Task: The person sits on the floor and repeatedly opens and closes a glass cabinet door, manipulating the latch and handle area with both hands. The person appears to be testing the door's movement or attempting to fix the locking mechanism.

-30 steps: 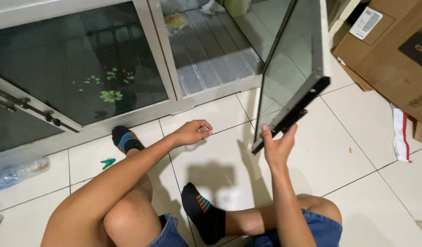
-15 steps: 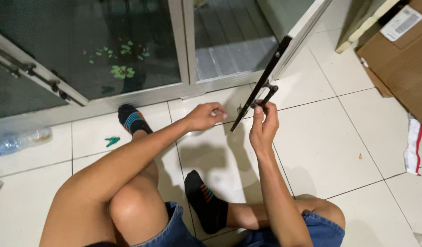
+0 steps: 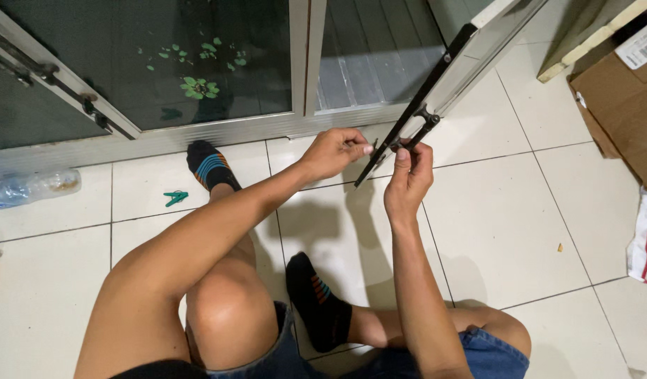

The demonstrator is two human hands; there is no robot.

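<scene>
The right hand has its fingers closed around the thin black metal bar on the edge of the open glass door, with the thumb pointing up. The left hand sits just beside it, fingers pinched shut on something tiny at the bar's low end — too small to tell. A little green clip lies on the white tile floor, well away past the left hand, near a black striped sock.

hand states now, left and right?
Left hand: closed, pinching a small part at the black door edge.
Right hand: closed on the black door handle.
</scene>
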